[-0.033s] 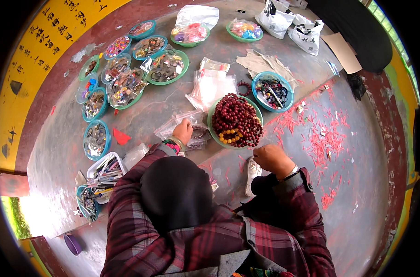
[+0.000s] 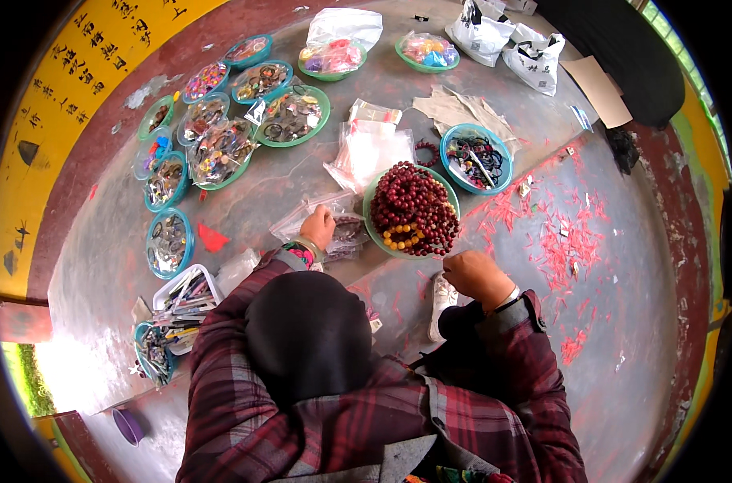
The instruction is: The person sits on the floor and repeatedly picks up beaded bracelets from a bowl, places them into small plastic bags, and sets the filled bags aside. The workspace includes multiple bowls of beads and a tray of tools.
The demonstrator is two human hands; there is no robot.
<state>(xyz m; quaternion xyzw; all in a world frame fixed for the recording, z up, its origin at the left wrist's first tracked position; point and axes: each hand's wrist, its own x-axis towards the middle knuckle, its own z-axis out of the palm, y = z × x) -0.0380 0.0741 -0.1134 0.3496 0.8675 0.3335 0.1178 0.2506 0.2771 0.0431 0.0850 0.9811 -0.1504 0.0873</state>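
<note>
My left hand (image 2: 318, 226) is closed, its fingertips pinched together over the clear plastic bags (image 2: 348, 229), which hold dark bracelets or beads. Whatever its fingers grip is too small to make out. Just below the bowl, my right hand (image 2: 477, 279) is curled, with its fingertips turned away toward the bowl's lower edge; its contents are hidden. Dark red bead strings (image 2: 410, 197) are heaped in the pale green bowl (image 2: 371, 221) between and beyond my hands, with a few yellow beads (image 2: 402, 239) at the near side.
A blue basin (image 2: 507, 173) of dark cords stands right of the beads. Flat clear bags (image 2: 370, 153) lie behind. Several basins of packaged trinkets (image 2: 221, 149) and a white basket of pens (image 2: 213, 282) sit leftward. Red scraps (image 2: 571, 241) litter the right floor. A black rounded shape (image 2: 305, 338) blocks the lower middle.
</note>
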